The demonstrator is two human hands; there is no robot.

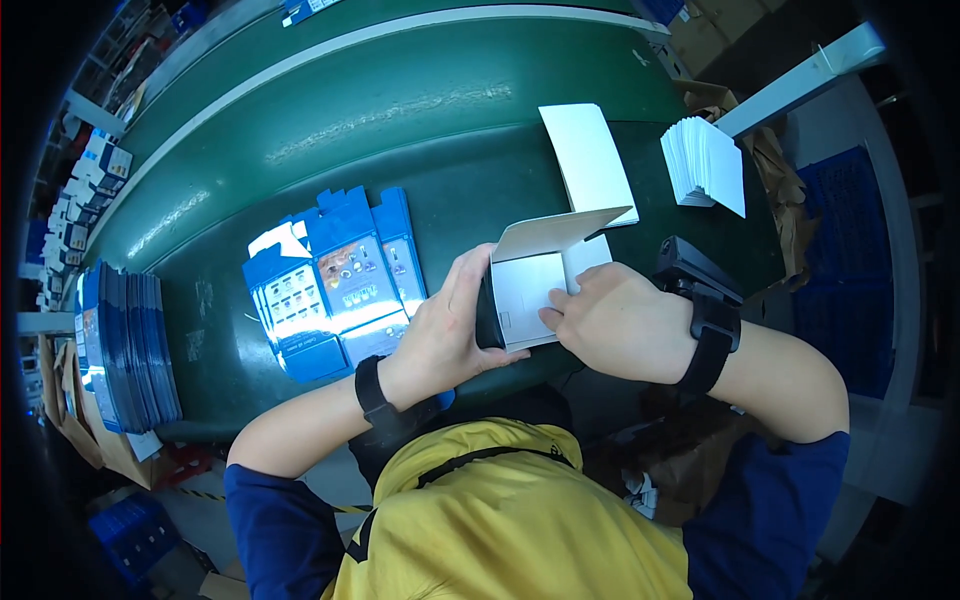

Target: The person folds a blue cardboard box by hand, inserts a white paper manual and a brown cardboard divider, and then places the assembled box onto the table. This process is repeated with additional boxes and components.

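Note:
A small white cardboard box (528, 283) with an upright flap stands open in front of me, above the near edge of the green table. My left hand (440, 325) is closed on its left side, thumb at the near bottom corner and fingers along the far left edge. At the box's right side, my right hand (622, 322) has its fingers curled over the wall, tips reaching inside against the white panel. Part of that wall is hidden under the hand. Left of the box lie flat blue printed cartons (355, 285), overlapping one another.
A stack of blue flat cartons (130, 345) stands at the left edge. Beyond the box lie white cardboard sheets (590, 160), and a fanned pile of white sheets (703, 165) sits farther right. A black device (692, 264) is beside my right wrist. Blue crates (850, 250) stand right of the table.

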